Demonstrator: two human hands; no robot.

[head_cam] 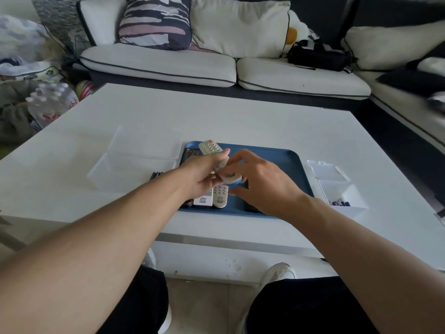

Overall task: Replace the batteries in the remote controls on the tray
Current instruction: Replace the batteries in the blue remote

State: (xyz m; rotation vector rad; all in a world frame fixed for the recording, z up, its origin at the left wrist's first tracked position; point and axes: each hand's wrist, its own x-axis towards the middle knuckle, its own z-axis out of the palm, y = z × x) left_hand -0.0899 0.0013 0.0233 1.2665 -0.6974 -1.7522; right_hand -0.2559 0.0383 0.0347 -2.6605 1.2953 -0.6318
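Observation:
A blue tray (286,162) lies on the white table with several remote controls on it. My left hand (204,175) grips a beige remote (210,148) and holds it lifted above the tray, its button end pointing away from me. My right hand (257,182) holds the remote's near end, which has a blue edge (232,180), with curled fingers. Below the hands a white remote (203,201) and a beige remote (220,197) lie on the tray. A dark remote (190,154) lies at the tray's far left.
A clear open box (342,189) to the right of the tray holds several blue batteries (339,202). A large clear container (134,162) stands left of the tray, with dark batteries (155,175) beside it. A sofa with cushions lies beyond the table (240,116).

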